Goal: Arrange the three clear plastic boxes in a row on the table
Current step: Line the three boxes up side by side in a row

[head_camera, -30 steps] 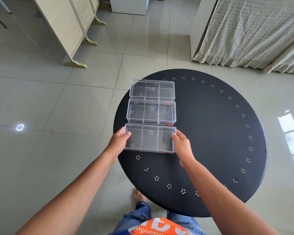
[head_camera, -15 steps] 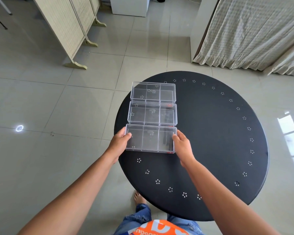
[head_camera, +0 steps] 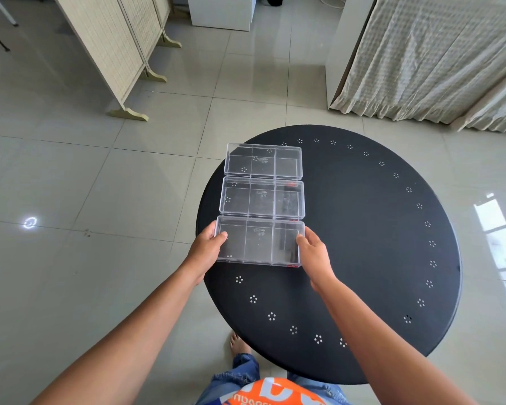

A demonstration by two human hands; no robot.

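**Third box going into line**

Round black metal table (head_camera: 362,244) with a perforated dot border. Far clear plastic divided box (head_camera: 263,161) and middle clear plastic divided box (head_camera: 262,198) lie long sides together, near the table's left edge. Nearest clear plastic divided box (head_camera: 259,242) sits just behind the middle one, touching or nearly so. Left hand (head_camera: 206,249) and right hand (head_camera: 314,254) each grasp a short end, fingers curled on the walls. Judged: row essentially formed; only release, perhaps a squaring nudge, remains.

Glossy grey tile floor (head_camera: 70,176), folding screen (head_camera: 114,45), pale curtain (head_camera: 438,59), white cabinet (head_camera: 222,10).
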